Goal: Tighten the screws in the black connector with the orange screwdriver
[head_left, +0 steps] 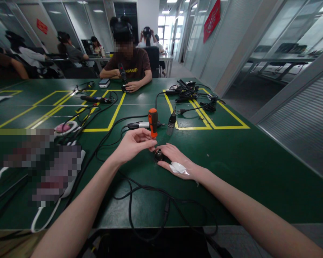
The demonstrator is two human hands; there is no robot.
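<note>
An orange and black screwdriver [153, 122] stands handle up, its lower end pinched in the fingers of my left hand [138, 143]. Just below and to the right, a small black round part with a metal tip [158, 155] sits on the green table [231, 172]. My right hand [176, 159] is wrapped round that part from the right, thumb and fingers on its sides. White tape or film covers the back of this hand near the thumb. Behind the hands are a silver and black pen-like tool [140, 125] lying flat and a dark pointed tool [171, 122] standing upright.
Black cables [148, 188] loop across the table in front of and left of my hands. A white power strip or box [75, 168] lies left. More cables and adapters [185, 91] are heaped at the back right. Across the table, a person [127, 64] holds a black tool.
</note>
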